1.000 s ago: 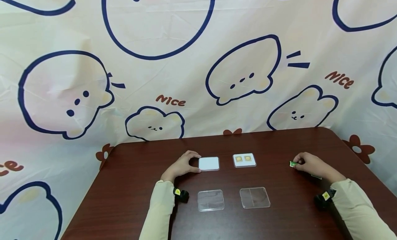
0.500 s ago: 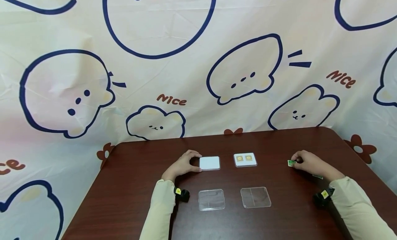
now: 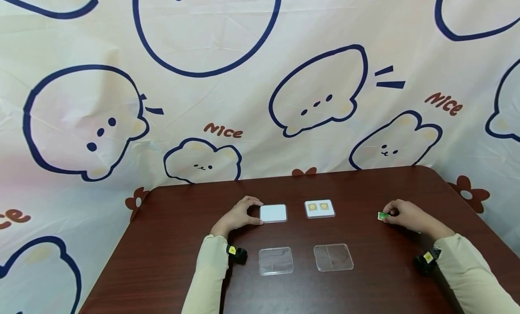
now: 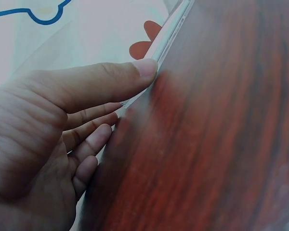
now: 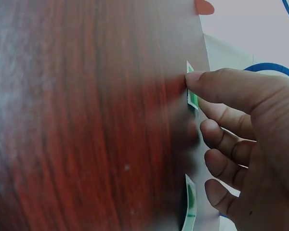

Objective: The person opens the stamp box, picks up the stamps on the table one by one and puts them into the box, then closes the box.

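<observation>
In the head view my left hand holds the left edge of a flat clear case with a white insert, thumb at the near corner and fingers at the far one. The left wrist view shows the thumb against the edge of the case. On the right, my right hand pinches a small flat green-and-white packet between thumb and fingers, low over the table. Seen from the right wrist, that packet stands edge-on at the thumb tip, and a second green-and-white packet lies closer to the wrist.
A similar white case with two gold squares lies right of the held one. Two clear plastic lids or trays sit nearer on the dark wooden table. A patterned cloth hangs behind the table's far edge.
My right hand and its packet have shifted very slightly nearer, and the second packet is now mostly hidden under the hand in the head view. The left hand stays on the case.
</observation>
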Demonstrator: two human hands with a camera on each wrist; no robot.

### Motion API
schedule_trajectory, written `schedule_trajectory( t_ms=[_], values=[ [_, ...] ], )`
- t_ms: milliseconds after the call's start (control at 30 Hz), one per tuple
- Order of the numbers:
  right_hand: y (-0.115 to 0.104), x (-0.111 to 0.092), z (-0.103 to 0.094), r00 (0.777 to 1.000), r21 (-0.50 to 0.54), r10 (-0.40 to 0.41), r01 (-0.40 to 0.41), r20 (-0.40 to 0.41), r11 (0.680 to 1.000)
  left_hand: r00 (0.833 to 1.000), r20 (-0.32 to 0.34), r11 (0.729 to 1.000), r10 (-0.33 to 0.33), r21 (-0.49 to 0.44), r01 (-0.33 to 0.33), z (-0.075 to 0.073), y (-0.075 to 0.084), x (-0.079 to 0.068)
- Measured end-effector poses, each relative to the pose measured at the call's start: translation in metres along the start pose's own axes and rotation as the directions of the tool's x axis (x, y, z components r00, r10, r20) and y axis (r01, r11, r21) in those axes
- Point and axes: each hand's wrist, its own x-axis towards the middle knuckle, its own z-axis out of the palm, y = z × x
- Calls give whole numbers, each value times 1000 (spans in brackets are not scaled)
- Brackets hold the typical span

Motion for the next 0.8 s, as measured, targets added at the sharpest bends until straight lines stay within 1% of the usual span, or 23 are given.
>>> schedule_trajectory(
  t_ms=[67, 233, 367, 533, 633, 800],
  values=[
    [-2, 0, 1, 1000, -6, -2, 2, -1, 1000, 1000, 1, 1000, 0, 3, 0, -1, 0, 0],
    [-4, 1, 5, 1000, -62, -9, 8, -21, 998, 1000, -6, 1000, 3, 0, -3, -2, 1, -1],
    [-4, 2, 10, 999, -125, -26, 20, -43, 992, 1000, -1, 1000, 4, -3, -4, -1, 0, -3],
    [-6, 6, 14, 996, -163, -51, 39, -69, 986, 1000, 5, 1000, 2, -15, -2, 1, -1, -5],
    [-11, 10, 13, 995, -172, -65, 51, -77, 984, 1000, -2, 1000, 6, -23, -6, 1, 0, -5],
    [-29, 19, 10, 995, -124, -71, 63, -66, 990, 1000, -7, 1000, 17, -20, -17, 0, 1, -5]
  ],
)
